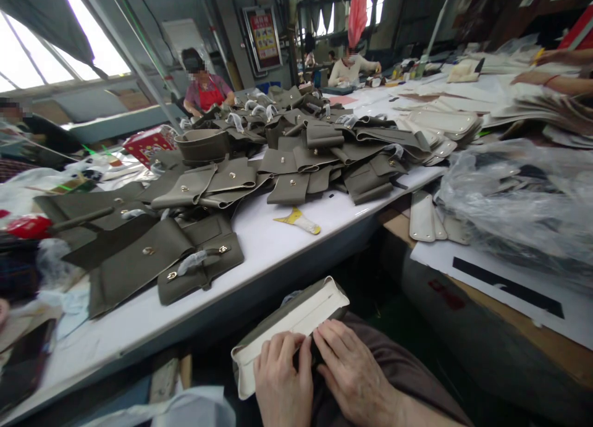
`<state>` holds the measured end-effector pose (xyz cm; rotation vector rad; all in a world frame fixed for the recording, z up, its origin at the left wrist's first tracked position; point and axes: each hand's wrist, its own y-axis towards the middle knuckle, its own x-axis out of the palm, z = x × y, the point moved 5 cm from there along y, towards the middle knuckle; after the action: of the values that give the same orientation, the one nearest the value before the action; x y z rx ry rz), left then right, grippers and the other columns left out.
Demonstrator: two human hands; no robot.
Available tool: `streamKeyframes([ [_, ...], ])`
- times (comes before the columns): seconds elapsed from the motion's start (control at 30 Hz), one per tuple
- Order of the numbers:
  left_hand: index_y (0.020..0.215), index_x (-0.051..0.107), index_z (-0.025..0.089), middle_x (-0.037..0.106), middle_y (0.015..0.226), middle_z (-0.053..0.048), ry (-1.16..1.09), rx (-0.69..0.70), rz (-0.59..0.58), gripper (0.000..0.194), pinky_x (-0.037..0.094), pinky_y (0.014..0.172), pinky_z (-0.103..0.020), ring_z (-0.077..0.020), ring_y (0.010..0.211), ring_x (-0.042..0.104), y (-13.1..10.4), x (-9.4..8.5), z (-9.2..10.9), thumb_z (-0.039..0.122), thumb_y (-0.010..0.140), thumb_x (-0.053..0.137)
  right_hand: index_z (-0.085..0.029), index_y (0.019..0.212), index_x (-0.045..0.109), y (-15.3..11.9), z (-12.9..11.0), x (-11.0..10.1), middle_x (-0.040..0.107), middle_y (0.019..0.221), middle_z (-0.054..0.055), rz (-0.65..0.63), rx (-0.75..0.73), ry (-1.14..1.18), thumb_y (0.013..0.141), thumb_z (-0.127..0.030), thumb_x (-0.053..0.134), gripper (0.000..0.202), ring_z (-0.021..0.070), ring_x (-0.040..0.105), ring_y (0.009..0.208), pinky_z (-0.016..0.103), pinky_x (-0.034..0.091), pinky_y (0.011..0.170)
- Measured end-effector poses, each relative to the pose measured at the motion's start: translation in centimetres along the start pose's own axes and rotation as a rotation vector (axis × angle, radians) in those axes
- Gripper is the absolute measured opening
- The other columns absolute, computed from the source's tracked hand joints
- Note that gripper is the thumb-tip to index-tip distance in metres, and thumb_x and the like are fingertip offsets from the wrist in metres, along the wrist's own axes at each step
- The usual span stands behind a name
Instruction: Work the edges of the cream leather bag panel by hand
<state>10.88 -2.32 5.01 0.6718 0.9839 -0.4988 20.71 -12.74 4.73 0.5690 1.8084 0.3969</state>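
Low in the head view, my left hand (pixel 282 380) and my right hand (pixel 352 371) both rest on a long cream-lined olive leather piece (pixel 296 319) lying across my lap. The fingers of both hands press together near the middle of its near edge. The piece runs diagonally from lower left to upper right, below the table's front edge.
A white table (pixel 278 241) carries piles of olive leather bag parts (pixel 296 149), a finished flap panel (pixel 139 260) and a yellow-handled tool (pixel 299 220). Cream pieces (pixel 440 127) and a plastic bag (pixel 519 198) lie right. Other people work at the far end.
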Motion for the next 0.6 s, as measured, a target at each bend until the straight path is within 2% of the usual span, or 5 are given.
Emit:
streamKeyframes([
  [0.3,0.085,0.062,0.025,0.064,0.090,0.001,0.010,-0.084,0.101,0.007,0.038,0.082,-0.037,-0.0211,0.089,0.059,-1.6,-1.7,-1.5,0.030,0.090,0.061,-0.002,0.124,0.060,1.4,-3.0,0.7,0.064,0.119,0.017,-0.008,-0.117,0.066,0.093,-0.013,0.042,0.038,0.0283,0.054,0.116,0.043,0.051,0.101],
  [0.4,0.088,0.063,0.025,0.065,0.094,-0.001,0.011,-0.114,0.201,0.003,0.038,0.085,-0.039,-0.0220,0.093,0.058,-2.4,-2.2,-2.2,0.027,0.089,0.061,0.001,0.125,0.058,1.4,-3.8,1.4,0.062,0.120,0.019,-0.052,-0.174,0.083,0.091,-0.010,0.044,0.038,0.0299,0.052,0.118,0.046,0.051,0.101],
  [0.47,0.097,0.065,0.025,0.065,0.102,-0.003,0.000,-0.136,0.315,0.011,0.038,0.091,-0.041,-0.0232,0.098,0.058,-3.5,-2.8,-3.1,0.029,0.087,0.065,0.002,0.127,0.057,1.4,-4.3,2.0,0.061,0.123,0.020,-0.085,-0.213,0.085,0.090,-0.009,0.045,0.040,0.0313,0.051,0.119,0.047,0.051,0.100],
  [0.53,0.105,0.064,0.024,0.063,0.113,-0.005,-0.092,-0.239,0.444,0.024,0.038,0.100,-0.043,-0.0248,0.108,0.056,-5.2,-3.2,-4.7,0.033,0.083,0.070,0.003,0.129,0.055,1.4,-4.7,2.6,0.060,0.125,0.021,-0.118,-0.245,0.080,0.089,-0.009,0.047,0.042,0.0323,0.050,0.121,0.048,0.052,0.099],
  [0.6,0.108,0.063,0.025,0.059,0.123,-0.005,-0.394,-0.544,0.568,0.032,0.035,0.109,-0.041,-0.0244,0.119,0.052,-7.4,-2.7,-7.5,0.038,0.080,0.072,0.004,0.131,0.052,1.4,-5.0,3.0,0.059,0.125,0.022,-0.138,-0.270,0.077,0.089,-0.010,0.048,0.044,0.0326,0.049,0.121,0.048,0.052,0.099],
])
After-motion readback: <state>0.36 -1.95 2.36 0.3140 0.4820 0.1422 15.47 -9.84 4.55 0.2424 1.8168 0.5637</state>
